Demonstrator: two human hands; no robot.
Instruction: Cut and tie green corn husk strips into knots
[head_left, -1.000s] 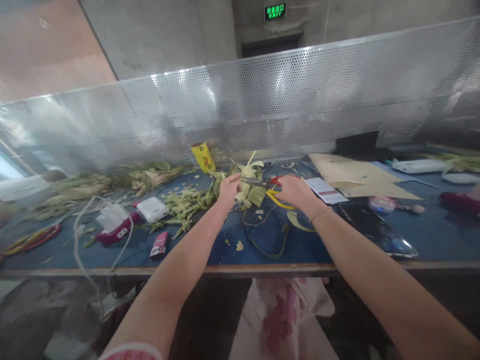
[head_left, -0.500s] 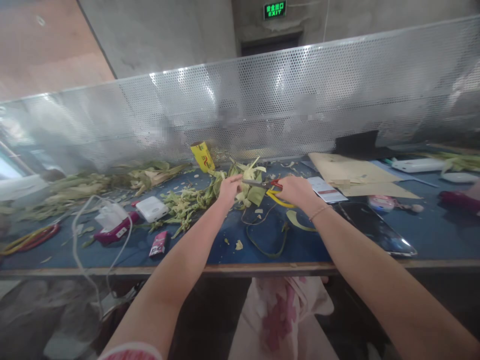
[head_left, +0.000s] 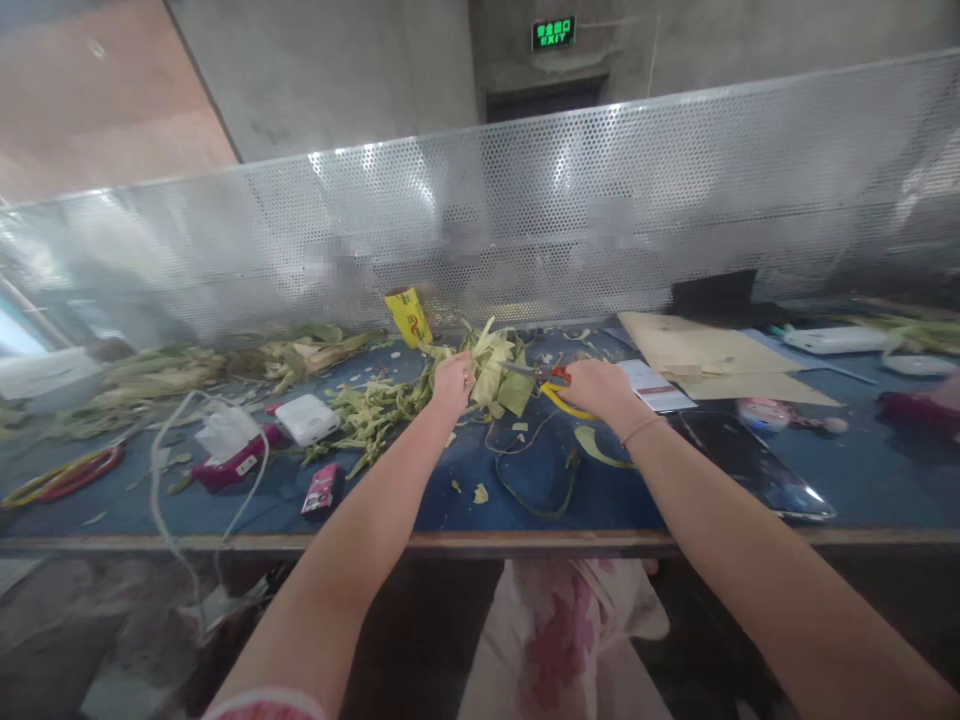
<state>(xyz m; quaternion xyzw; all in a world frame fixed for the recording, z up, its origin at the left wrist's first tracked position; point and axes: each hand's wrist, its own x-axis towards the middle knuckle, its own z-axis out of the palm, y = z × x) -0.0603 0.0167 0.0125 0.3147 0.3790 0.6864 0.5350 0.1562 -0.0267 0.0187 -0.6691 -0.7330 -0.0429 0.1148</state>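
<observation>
My right hand [head_left: 596, 388] is closed around scissors [head_left: 529, 372] with a red and a yellow handle loop. Their dark blades point left, into pale green leafy strips [head_left: 491, 362] in the middle of the table. My left hand [head_left: 453, 384] pinches the near side of those strips, close to the blade tips. Whether the blades are apart or together is hard to tell. A heap of cut green plant pieces [head_left: 379, 415] lies left of my left hand. A curved pale leaf strip [head_left: 596, 447] and a thin green stem loop [head_left: 534, 508] lie nearer to me.
A yellow can-like container [head_left: 409, 318] leans at the back. Leaf piles [head_left: 315, 352], a tissue pack [head_left: 232, 455], a white box [head_left: 306, 419], a cable and other scissors [head_left: 64, 475] lie left. Brown paper [head_left: 705, 352], a card [head_left: 656, 385] and a dark tablet [head_left: 739, 460] lie right.
The leafy strips stand out more fully past my left hand, whose fingers have curled in more. My right hand with the scissors has moved slightly right. The whole view has shifted a little.
</observation>
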